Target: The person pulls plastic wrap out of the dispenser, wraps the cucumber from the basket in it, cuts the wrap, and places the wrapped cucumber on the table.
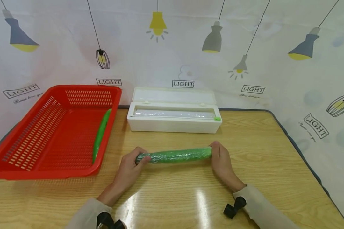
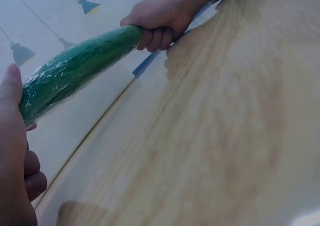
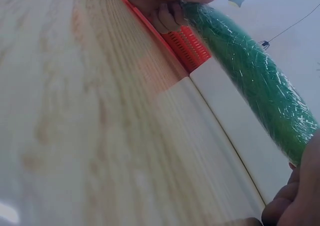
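A green cucumber (image 1: 177,156) wrapped in clear plastic film is held level above the table between both hands. My left hand (image 1: 131,165) grips its left end, thumb along the near side. At the other end, my right hand (image 1: 221,160) pinches the tip, its curled fingers partly hidden behind the hand. Shiny wrinkled film covers the cucumber (image 2: 75,68) in the left wrist view. In the right wrist view the left hand (image 3: 160,3) shows at the far end of the cucumber (image 3: 255,76). Behind the hands stands a white film dispenser box (image 1: 175,125), lid raised, with a film roll (image 1: 175,114) inside.
On the left is a red plastic basket (image 1: 54,174) with another cucumber (image 1: 101,135) lying along its right wall. The wooden table (image 1: 263,165) reaches back to a lamp-patterned wall covering (image 1: 183,41). A small green piece (image 1: 217,118) sits at the box's right end.
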Action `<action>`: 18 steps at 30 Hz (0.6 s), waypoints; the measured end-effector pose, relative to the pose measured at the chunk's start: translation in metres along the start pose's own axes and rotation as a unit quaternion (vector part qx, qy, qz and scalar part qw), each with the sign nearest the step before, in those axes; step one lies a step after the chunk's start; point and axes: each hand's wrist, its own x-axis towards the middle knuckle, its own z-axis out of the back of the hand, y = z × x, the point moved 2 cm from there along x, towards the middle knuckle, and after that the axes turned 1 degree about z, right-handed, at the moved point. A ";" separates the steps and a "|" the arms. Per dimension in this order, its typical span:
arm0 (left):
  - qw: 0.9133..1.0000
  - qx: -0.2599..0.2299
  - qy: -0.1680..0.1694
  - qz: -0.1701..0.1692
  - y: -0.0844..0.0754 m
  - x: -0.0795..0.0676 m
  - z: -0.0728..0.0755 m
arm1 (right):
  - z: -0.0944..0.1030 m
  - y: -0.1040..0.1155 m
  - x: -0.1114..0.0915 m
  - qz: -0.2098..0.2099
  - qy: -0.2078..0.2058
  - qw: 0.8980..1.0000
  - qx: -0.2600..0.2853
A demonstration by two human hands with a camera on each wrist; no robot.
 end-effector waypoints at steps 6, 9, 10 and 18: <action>0.998 -0.004 -0.056 -0.009 -0.001 0.000 0.001 | -0.001 0.002 -0.001 0.017 0.017 1.000 0.008; 0.995 -0.014 -0.094 0.024 0.001 0.000 0.002 | -0.003 0.004 -0.001 0.036 0.039 0.999 0.009; 0.994 -0.014 -0.103 0.038 0.002 0.000 0.002 | -0.003 0.005 -0.002 0.042 0.043 0.998 0.011; 0.983 -0.053 -0.104 0.142 0.003 -0.001 0.002 | -0.002 0.010 -0.004 0.069 0.009 0.997 0.022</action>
